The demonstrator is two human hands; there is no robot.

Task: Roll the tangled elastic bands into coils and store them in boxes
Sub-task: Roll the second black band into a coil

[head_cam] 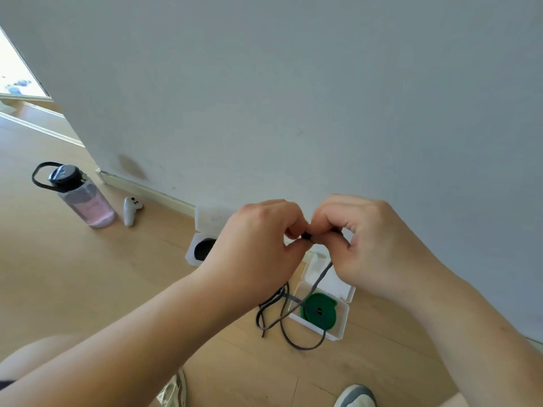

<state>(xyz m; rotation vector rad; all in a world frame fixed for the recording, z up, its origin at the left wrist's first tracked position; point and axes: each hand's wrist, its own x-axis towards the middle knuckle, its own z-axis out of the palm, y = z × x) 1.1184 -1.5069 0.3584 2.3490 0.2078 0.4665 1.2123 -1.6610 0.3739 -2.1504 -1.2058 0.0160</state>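
Together, left hand (258,239) and right hand (367,239) are pinching the grey elastic band (321,274), its length hanging down toward the floor (88,289).

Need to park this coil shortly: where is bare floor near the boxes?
The floor is bare between the controller and the left box holding the black coil, and widely in front of the bottle. Crowded: by the right box with the green coil, where the loose grey band loops on the floor and over its rim.
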